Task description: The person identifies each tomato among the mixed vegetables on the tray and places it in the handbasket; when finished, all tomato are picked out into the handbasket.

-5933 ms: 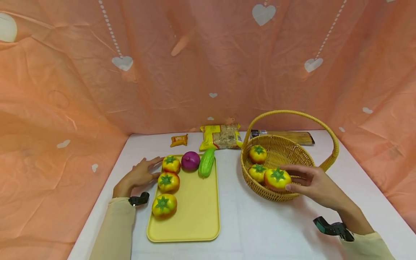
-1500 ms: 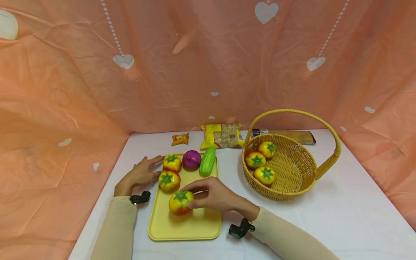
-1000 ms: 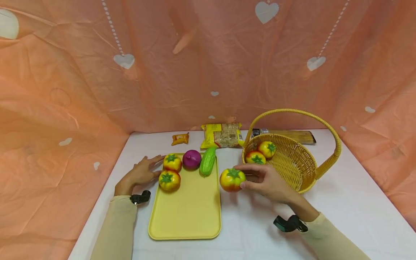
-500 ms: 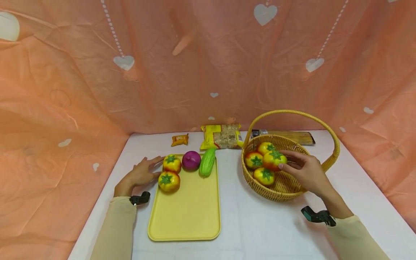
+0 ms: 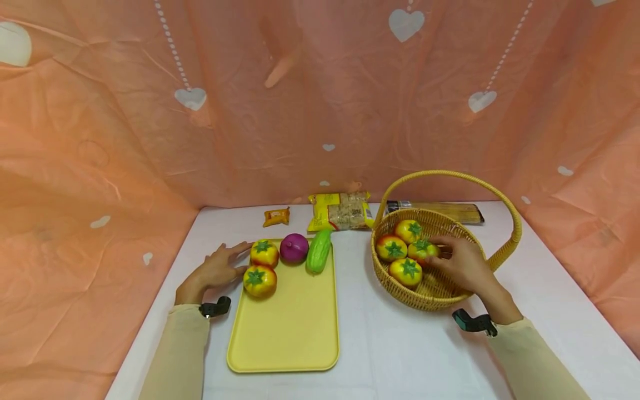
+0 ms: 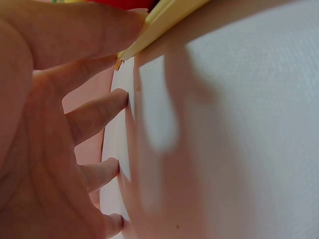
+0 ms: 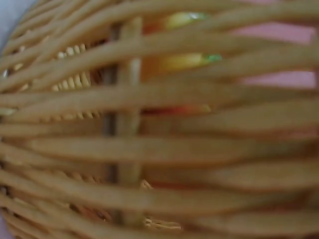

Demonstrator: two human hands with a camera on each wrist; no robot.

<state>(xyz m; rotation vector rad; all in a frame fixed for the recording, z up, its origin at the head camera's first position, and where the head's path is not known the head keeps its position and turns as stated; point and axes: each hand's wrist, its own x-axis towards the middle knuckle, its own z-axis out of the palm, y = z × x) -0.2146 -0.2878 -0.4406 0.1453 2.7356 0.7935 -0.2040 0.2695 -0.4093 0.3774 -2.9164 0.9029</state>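
Observation:
My right hand (image 5: 462, 264) reaches into the wicker basket (image 5: 415, 303) and holds a yellow-red toy tomato (image 5: 421, 250) at its right side. Three similar tomatoes lie around it in the basket. The right wrist view shows mostly blurred basket weave (image 7: 149, 149), which hides the hand. My left hand (image 5: 216, 270) lies at the left edge of the yellow tray (image 5: 285, 333), fingers spread. In the left wrist view its thumb (image 6: 89, 32) touches the tray edge (image 6: 159, 22). Two tomatoes (image 5: 260, 280) sit on the tray beside that hand.
A purple onion-like ball (image 5: 294, 248) and a green cucumber-like vegetable (image 5: 318, 251) lie at the tray's far end. Behind stand a small orange packet (image 5: 276, 216), a yellow bag (image 5: 340, 211) and a bundle of thin sticks (image 5: 450, 212). The basket handle (image 5: 450, 173) arches high.
My right hand has carried a tomato from the tray's near left to the basket and lowered it among the others. The left hand has stayed at the tray edge.

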